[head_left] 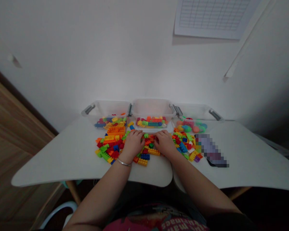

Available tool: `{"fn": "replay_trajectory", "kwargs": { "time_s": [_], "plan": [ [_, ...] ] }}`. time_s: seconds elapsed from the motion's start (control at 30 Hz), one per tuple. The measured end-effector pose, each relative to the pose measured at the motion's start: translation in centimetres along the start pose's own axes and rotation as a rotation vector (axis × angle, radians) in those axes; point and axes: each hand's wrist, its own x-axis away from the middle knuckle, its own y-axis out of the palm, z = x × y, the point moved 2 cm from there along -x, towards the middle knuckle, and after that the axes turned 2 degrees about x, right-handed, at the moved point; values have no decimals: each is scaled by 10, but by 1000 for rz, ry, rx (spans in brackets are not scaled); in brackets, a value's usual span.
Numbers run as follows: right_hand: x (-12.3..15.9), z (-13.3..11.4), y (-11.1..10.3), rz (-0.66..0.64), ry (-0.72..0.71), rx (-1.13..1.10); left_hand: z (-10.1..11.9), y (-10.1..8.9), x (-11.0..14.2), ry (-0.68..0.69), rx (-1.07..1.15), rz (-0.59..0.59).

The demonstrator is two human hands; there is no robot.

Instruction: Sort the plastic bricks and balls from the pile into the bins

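Left hand (134,142): curled on multicoloured plastic bricks (154,151), can't tell if gripping
Right hand (164,141): same deal
Bricks: white counter (62,157), fanning toward 9 and 3 o'clock
Pink printed shirt (156,221), 6 o'clock: lettering's too blurry

Beyond a pink-patterned shirt (156,222) with pale lettering (174,223), a silvery bangle (123,163) is worn on the left wrist (125,157).

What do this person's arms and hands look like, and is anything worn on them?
The left hand and right hand are ordinary human hands without gloves. The forearms are bare, with no cables. A thin, silvery bracelet circles the left wrist; what looks like a dark sleeve covers the right elbow.
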Motion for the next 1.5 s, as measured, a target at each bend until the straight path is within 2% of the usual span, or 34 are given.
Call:
{"fn": "replay_trajectory", "kwargs": {
  "time_s": [0.37,0.77,0.97,1.27,1.37,1.5],
  "plan": [
    [-1,2,8,-11,-19,-8,-1,1,0,13,1,6],
    [-1,1,5,-41,10,-34,1,0,0,-1,-15,14],
    [-2,4,4,-17,87,-153,0,0,0,-5,-17,17],
    [-2,3,4,3,78,-148,1,0,0,0,-9,17],
    [-2,6,6,34,116,-181,0,1,0,-5,-15,13],
    [-1,10,7,142,175,-277,-1,2,0,4,-22,18]
  ]
}}
